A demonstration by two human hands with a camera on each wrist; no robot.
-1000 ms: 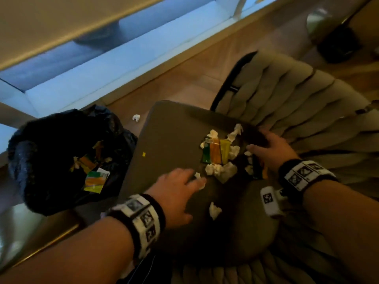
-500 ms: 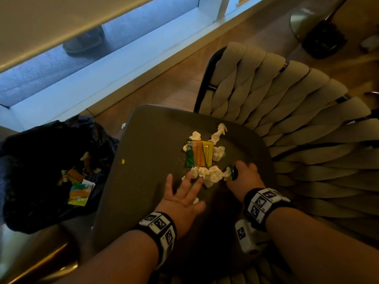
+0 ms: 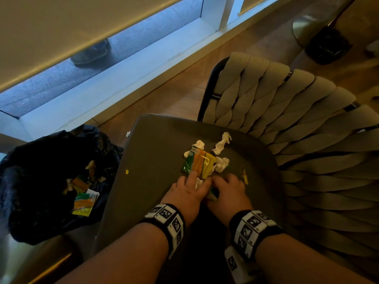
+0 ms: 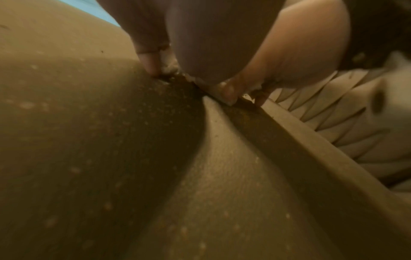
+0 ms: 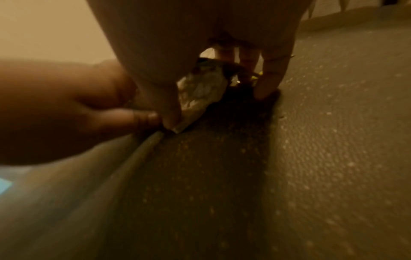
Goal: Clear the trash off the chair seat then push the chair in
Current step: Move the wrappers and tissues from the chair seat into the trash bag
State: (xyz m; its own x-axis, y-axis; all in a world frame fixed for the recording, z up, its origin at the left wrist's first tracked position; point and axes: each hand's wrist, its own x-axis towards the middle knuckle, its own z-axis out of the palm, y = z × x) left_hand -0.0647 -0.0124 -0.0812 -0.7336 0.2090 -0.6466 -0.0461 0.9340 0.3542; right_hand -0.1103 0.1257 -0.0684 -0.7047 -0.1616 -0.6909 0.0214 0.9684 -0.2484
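Observation:
On the dark chair seat (image 3: 155,144) lies a pile of trash: a green, orange and yellow wrapper (image 3: 200,162) with white tissue wads (image 3: 222,142) around it. Both hands meet at the pile's near edge. My left hand (image 3: 194,181) curls over small tissue wads (image 3: 198,183), its index finger reaching onto the wrapper; the left wrist view shows my left hand (image 4: 189,79) with fingertips on the seat and white bits under them. My right hand (image 3: 221,185) grips a crumpled wrapper. In the right wrist view my right hand (image 5: 211,98) pinches that crumpled wrapper (image 5: 200,89) between thumb and fingers.
An open black trash bag (image 3: 41,156) with wrappers inside sits left of the seat. The woven backrest (image 3: 287,119) curves round the right side. Yellow scraps (image 3: 127,171) lie on the seat, and a white scrap (image 3: 128,133) lies on the wooden floor.
Both hands have come together at the near side of the pile, sweeping the loose tissue wads in between them. The camera has moved closer to the seat.

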